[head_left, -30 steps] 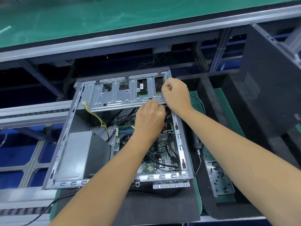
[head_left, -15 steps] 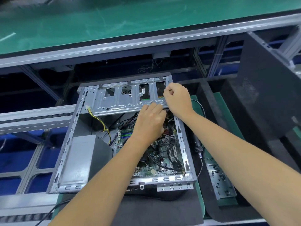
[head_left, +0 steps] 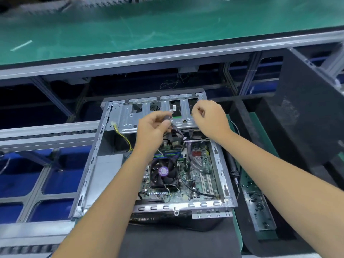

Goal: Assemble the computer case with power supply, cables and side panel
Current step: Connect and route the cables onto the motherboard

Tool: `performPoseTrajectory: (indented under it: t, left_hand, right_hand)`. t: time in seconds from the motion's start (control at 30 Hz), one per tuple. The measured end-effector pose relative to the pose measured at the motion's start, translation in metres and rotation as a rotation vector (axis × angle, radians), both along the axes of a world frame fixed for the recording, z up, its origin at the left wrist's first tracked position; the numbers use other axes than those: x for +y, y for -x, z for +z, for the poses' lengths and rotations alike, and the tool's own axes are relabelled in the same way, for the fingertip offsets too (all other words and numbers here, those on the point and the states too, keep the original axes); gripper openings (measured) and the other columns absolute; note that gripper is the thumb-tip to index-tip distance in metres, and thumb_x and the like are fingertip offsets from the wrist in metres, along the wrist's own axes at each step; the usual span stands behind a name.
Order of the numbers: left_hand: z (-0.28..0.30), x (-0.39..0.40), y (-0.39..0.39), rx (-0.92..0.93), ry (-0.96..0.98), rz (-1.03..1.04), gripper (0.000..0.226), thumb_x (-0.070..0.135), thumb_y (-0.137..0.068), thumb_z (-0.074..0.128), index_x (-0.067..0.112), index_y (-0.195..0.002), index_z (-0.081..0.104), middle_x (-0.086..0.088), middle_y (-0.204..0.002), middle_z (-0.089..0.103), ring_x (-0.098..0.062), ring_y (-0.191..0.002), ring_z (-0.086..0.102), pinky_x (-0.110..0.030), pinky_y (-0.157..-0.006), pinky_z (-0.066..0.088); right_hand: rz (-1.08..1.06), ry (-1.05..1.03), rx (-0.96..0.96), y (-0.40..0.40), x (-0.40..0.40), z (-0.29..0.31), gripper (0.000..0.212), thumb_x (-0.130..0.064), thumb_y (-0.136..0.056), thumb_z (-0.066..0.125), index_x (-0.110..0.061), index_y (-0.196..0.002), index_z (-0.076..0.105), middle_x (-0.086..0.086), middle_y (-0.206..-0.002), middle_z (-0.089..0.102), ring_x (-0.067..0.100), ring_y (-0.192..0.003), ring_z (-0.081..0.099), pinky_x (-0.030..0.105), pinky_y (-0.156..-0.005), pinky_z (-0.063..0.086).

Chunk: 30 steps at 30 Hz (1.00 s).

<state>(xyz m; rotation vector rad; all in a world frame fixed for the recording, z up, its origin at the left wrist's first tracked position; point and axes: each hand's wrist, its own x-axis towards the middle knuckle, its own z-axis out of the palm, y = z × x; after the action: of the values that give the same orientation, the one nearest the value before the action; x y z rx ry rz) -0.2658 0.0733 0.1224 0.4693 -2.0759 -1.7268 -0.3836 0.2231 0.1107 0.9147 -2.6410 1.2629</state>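
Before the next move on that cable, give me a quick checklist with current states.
1. Left hand grips the cable: ok.
2. Right hand curled over the bracket; what it pinches: cannot tell.
3. Case open, side panel off: ok.
4. Power supply seated in the case: ok.
5. Fan free of the held cable: ok.
6. Target socket visible: cannot tell.

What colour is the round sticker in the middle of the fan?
Purple. The sticker sits at the hub of the black fan inside the case, seen from the head view.
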Motion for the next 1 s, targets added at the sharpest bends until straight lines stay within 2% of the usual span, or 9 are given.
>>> performPoseTrajectory:
  t: [0.2,0.33,0.47,0.57,0.63,0.73,0.8,0.87,1.0]
  left_hand:
    - [0.001,-0.036,0.005,0.073,-0.298,0.17,0.024,-0.004,-0.099,0.041,0.013,-0.094,0.058,-0.002,-0.085,0.056,-0.008,-0.062,0.057,-0.017,-0.064,0.05]
    - [0.003,-0.046,0.0,0.151,-0.49,0.131,0.028,-0.003,-0.102,0.032,0.012,-0.092,0.052,-0.005,-0.09,0.056,-0.012,-0.066,0.06,-0.017,-0.062,0.047]
    - [0.005,-0.05,-0.005,0.194,-0.596,0.052,0.027,0.0,-0.103,0.03,0.014,-0.094,0.051,-0.007,-0.095,0.063,-0.011,-0.067,0.063,-0.021,-0.068,0.049]
    - [0.008,-0.052,-0.009,0.22,-0.6,-0.068,0.026,0.0,-0.103,0.03,0.013,-0.098,0.052,-0.007,-0.094,0.068,-0.01,-0.069,0.064,-0.02,-0.068,0.051]
    - [0.012,-0.055,-0.014,0.236,-0.603,-0.173,0.027,-0.001,-0.102,0.03,0.014,-0.1,0.052,-0.003,-0.091,0.072,-0.01,-0.07,0.064,-0.02,-0.068,0.052]
    - [0.015,-0.059,-0.019,0.271,-0.651,-0.352,0.026,-0.001,-0.1,0.032,0.015,-0.103,0.052,-0.004,-0.094,0.071,-0.011,-0.071,0.063,-0.02,-0.068,0.052]
    - [0.015,-0.06,-0.022,0.267,-0.669,-0.43,0.02,0.002,-0.096,0.037,0.015,-0.103,0.051,-0.004,-0.095,0.07,-0.012,-0.071,0.062,-0.02,-0.067,0.052]
    - [0.01,-0.064,-0.025,0.26,-0.707,-0.469,0.017,0.006,-0.091,0.045,0.015,-0.103,0.053,-0.004,-0.094,0.069,-0.012,-0.07,0.062,-0.021,-0.066,0.052]
    - [0.005,-0.078,-0.031,0.298,-0.869,-0.508,0.028,0.018,-0.071,0.079,0.016,-0.097,0.068,-0.003,-0.086,0.061,-0.015,-0.066,0.056,-0.023,-0.063,0.049]
  right_hand:
    - [0.36,-0.165,-0.377,-0.02,-0.02,0.03,0.022,0.004,-0.092,0.051,-0.012,-0.091,0.067,0.003,-0.083,0.066,0.012,-0.057,0.056,0.011,-0.046,0.038]
    - [0.473,-0.138,-0.677,-0.028,-0.029,0.036,0.019,0.0,-0.101,0.048,-0.007,-0.11,0.062,0.011,-0.1,0.068,0.016,-0.064,0.058,0.026,-0.054,0.046]
    - [0.531,-0.276,-0.711,-0.031,-0.038,0.028,0.049,0.014,-0.094,0.044,-0.012,-0.134,0.051,0.014,-0.119,0.059,0.017,-0.071,0.062,0.028,-0.062,0.049]
    - [0.57,-0.391,-0.606,-0.036,-0.047,0.023,0.051,-0.003,-0.1,0.053,-0.015,-0.148,0.039,0.011,-0.112,0.056,0.012,-0.066,0.065,0.022,-0.06,0.052]
    - [0.584,-0.435,-0.572,-0.04,-0.055,0.024,0.047,-0.01,-0.099,0.059,-0.015,-0.142,0.042,0.005,-0.099,0.056,0.013,-0.067,0.065,0.023,-0.06,0.054]
    - [0.661,-0.497,-0.597,-0.05,-0.065,0.026,0.021,-0.003,-0.094,0.062,-0.015,-0.109,0.052,0.005,-0.091,0.063,0.006,-0.061,0.062,0.026,-0.064,0.049]
    - [0.696,-0.558,-0.579,-0.058,-0.07,0.023,0.02,0.004,-0.092,0.059,-0.006,-0.11,0.059,0.018,-0.107,0.066,0.013,-0.07,0.06,0.029,-0.071,0.047]
    - [0.656,-0.504,-0.58,-0.064,-0.071,0.02,0.018,0.006,-0.093,0.057,0.005,-0.111,0.062,0.019,-0.102,0.064,0.019,-0.076,0.055,0.028,-0.072,0.045]
    - [0.575,-0.416,-0.467,-0.058,-0.066,0.021,0.019,-0.02,-0.097,0.064,-0.008,-0.082,0.067,0.006,-0.073,0.055,0.017,-0.068,0.046,0.028,-0.064,0.037]
